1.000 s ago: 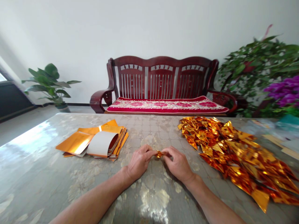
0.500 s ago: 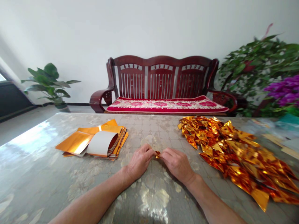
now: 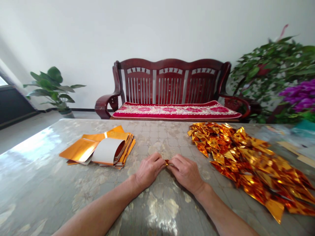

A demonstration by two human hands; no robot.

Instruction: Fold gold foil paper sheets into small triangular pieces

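Observation:
My left hand (image 3: pixel 148 169) and my right hand (image 3: pixel 186 172) meet at the middle of the table, fingers pinched together on a small folded piece of gold foil paper (image 3: pixel 167 162). Only a sliver of the foil shows between the fingertips. A stack of flat orange-gold foil sheets (image 3: pixel 98 150) lies to the left of my hands, its top sheet curled white side up. A large heap of folded gold foil pieces (image 3: pixel 248 160) spreads to the right of my hands.
The table (image 3: pixel 49 183) has a glossy patterned top with glare. Behind it stands a dark red wooden bench (image 3: pixel 169 85) with a red cushion. A potted plant (image 3: pixel 52 87) is at the far left, and leafy plants with purple flowers (image 3: pixel 283 72) at the right.
My hands have drawn closer together over the foil piece, which shows less than a second ago. The piles have not moved.

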